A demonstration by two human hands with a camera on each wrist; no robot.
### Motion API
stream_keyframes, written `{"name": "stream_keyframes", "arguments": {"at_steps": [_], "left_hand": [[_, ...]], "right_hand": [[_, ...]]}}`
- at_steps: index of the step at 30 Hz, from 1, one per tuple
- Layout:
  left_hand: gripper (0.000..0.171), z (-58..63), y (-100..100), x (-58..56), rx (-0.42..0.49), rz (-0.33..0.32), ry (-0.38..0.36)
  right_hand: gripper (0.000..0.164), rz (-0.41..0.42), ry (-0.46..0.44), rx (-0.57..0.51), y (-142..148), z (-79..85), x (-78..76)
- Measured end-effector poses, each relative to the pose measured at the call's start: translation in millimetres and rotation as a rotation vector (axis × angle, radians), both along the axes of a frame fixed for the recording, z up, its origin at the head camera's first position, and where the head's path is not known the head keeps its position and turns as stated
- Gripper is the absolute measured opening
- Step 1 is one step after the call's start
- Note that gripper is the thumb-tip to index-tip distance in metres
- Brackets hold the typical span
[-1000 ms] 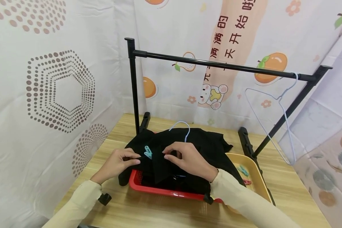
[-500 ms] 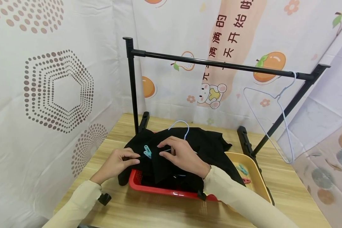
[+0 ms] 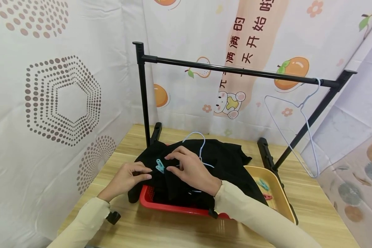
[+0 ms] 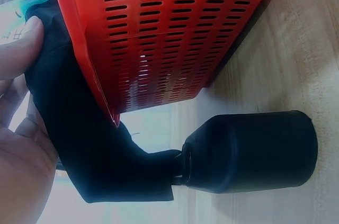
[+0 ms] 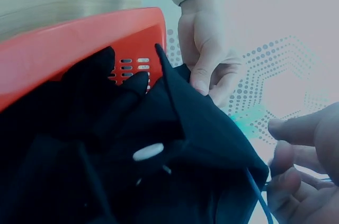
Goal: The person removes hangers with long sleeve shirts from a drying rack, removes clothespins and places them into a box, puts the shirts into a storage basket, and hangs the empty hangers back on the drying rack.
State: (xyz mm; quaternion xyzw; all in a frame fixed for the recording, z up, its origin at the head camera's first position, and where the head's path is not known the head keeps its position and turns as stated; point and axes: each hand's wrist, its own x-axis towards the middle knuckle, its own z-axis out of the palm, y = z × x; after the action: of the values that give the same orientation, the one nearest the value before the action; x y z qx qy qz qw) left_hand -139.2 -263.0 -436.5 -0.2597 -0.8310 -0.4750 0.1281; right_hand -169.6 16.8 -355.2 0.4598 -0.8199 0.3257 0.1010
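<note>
Right hand [image 3: 192,168]: over the last second it had moved leftward across the black garment [image 3: 226,168] and stood just beside the turquoise clip [image 3: 160,168]. Its thumb and forefinger were parted, with nothing seen between them; whether its other, bent fingers touched the blue hanger [image 3: 200,151] I could not tell. Left hand [image 3: 126,178]: unchanged, pinching the garment's near-left edge between thumb and fingers. The garment lay draped over the red basket [image 3: 179,208], the hanger's hook protruding above it. The clip sat on the cloth between the hands; its fastening could not be confirmed. Assessment: the shift probably turned the work from the cloth to the clip.
</note>
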Motion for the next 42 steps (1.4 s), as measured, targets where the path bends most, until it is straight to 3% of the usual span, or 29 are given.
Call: {"name": "stream_keyframes", "arguments": {"at_steps": [10, 25, 34, 42], "left_hand": [[0.016, 1.0, 0.4, -0.8, -0.025, -0.007, -0.018], [0.018, 1.2, 2.6, 1.0, -0.023, 0.011, -0.004], [0.018, -0.2, 1.6, 1.3, -0.022, 0.011, -0.012], [0.017, 0.7, 2.8, 0.9, -0.020, 0.008, -0.015]], "right_hand": [[0.051, 0.005, -0.033, 0.125, -18.2, 3.2, -2.1], [0.039, 0.012, 0.116, 0.221, -27.0, 2.0, 0.8], [0.021, 0.030, 0.188, 0.170, -27.6, -2.5, 1.6], [0.011, 0.042, 0.265, 0.058, -29.5, -8.7, -2.0]]}}
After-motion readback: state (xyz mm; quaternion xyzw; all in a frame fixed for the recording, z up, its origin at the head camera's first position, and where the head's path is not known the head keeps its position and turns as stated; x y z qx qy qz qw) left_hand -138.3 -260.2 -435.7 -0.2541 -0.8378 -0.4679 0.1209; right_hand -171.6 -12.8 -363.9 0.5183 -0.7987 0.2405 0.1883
